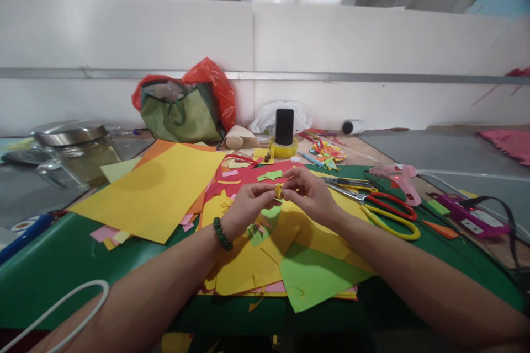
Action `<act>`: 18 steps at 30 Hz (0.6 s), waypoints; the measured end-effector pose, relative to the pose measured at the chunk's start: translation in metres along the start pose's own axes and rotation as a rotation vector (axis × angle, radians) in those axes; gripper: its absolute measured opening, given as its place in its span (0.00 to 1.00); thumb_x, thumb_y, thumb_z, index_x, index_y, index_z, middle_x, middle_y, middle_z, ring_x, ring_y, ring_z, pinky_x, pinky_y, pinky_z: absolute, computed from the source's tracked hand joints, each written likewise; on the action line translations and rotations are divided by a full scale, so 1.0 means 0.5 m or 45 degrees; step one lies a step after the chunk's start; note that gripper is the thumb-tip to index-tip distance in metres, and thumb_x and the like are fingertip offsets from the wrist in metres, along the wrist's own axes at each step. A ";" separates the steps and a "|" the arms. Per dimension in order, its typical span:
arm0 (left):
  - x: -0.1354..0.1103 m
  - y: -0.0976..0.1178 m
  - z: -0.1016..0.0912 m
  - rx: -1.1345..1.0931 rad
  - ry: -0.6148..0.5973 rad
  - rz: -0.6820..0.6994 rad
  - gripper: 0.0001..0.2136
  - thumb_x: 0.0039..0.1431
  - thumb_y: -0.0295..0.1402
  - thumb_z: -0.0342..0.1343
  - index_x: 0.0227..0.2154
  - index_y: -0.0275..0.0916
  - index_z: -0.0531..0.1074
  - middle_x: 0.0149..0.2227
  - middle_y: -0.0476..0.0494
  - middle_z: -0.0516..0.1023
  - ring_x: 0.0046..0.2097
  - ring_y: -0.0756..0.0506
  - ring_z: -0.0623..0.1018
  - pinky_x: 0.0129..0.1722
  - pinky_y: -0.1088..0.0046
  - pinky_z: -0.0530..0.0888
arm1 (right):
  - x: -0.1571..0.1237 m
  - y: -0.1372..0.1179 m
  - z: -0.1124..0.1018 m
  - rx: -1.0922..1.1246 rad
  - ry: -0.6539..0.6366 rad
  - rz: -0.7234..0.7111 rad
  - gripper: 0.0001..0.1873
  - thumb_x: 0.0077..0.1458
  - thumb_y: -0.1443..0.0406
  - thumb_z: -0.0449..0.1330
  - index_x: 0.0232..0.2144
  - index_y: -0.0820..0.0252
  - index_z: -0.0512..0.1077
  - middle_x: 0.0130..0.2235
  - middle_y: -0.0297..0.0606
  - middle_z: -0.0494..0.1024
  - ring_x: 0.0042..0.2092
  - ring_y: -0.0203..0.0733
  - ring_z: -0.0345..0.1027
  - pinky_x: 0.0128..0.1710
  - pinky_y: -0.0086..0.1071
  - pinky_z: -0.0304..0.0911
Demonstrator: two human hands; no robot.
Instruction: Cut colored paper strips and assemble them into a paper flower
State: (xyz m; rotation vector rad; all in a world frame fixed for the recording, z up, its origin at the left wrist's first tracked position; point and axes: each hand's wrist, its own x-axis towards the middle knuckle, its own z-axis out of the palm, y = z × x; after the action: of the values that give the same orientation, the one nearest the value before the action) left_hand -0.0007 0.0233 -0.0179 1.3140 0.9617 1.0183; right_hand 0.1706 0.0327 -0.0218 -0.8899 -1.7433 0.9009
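Between my two hands is a small piece of yellow paper (pixel 279 192), which looks curled or folded. My left hand (pixel 247 207), with a dark green bead bracelet (pixel 222 234) at the wrist, pinches it from the left. My right hand (pixel 309 194) closes thumb and finger on its other side. Below them lie yellow sheets (pixel 248 267), a light green sheet (pixel 318 273) and a red sheet (pixel 248 174). Scissors with red and yellow handles (pixel 391 229) lie right of my right hand.
A pink glue gun (pixel 399 179) and a purple power strip (pixel 472 215) are at the right. A large yellow sheet (pixel 161 193) and a glass jar (pixel 77 154) stand left. Behind are a phone (pixel 284 127) on a tape roll (pixel 284 149), paper scraps (pixel 329 153) and a green bag (pixel 180 116).
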 end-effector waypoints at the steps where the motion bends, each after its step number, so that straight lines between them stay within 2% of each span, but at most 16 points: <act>1: 0.001 0.000 -0.001 -0.031 0.016 -0.029 0.10 0.46 0.38 0.65 0.29 0.37 0.78 0.30 0.44 0.80 0.33 0.46 0.79 0.35 0.71 0.72 | 0.000 -0.002 -0.001 -0.014 -0.001 -0.004 0.14 0.48 0.64 0.60 0.38 0.58 0.64 0.28 0.34 0.75 0.29 0.37 0.70 0.29 0.30 0.65; 7: 0.006 0.000 -0.004 -0.275 0.075 -0.192 0.12 0.37 0.35 0.69 0.25 0.37 0.73 0.25 0.50 0.75 0.30 0.50 0.77 0.33 0.74 0.71 | 0.006 -0.007 -0.014 -0.099 0.008 -0.013 0.14 0.46 0.66 0.58 0.38 0.58 0.64 0.26 0.31 0.73 0.27 0.34 0.65 0.28 0.29 0.63; 11: 0.005 0.001 -0.004 -0.213 0.062 -0.187 0.13 0.37 0.36 0.70 0.25 0.36 0.75 0.26 0.49 0.76 0.30 0.50 0.76 0.33 0.74 0.69 | 0.006 -0.007 -0.014 -0.021 -0.015 0.046 0.14 0.49 0.61 0.59 0.38 0.58 0.64 0.27 0.31 0.72 0.28 0.35 0.66 0.29 0.31 0.63; 14: 0.002 0.002 -0.003 -0.111 0.047 -0.125 0.12 0.38 0.37 0.69 0.24 0.37 0.75 0.25 0.49 0.75 0.30 0.50 0.76 0.32 0.74 0.68 | 0.003 -0.009 -0.008 0.014 -0.019 0.101 0.20 0.45 0.56 0.63 0.39 0.58 0.64 0.27 0.31 0.71 0.30 0.37 0.67 0.30 0.32 0.63; 18: 0.001 0.001 -0.002 -0.120 0.035 -0.126 0.13 0.38 0.39 0.69 0.23 0.37 0.74 0.25 0.49 0.75 0.30 0.49 0.76 0.32 0.74 0.68 | 0.006 -0.011 -0.008 0.068 -0.030 0.170 0.22 0.42 0.58 0.66 0.39 0.58 0.64 0.26 0.29 0.72 0.28 0.36 0.67 0.29 0.31 0.62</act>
State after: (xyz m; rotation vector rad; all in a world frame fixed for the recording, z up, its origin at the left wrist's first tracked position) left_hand -0.0017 0.0240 -0.0173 1.1663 0.9783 0.9954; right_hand 0.1729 0.0335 -0.0148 -0.9728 -1.6869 1.0443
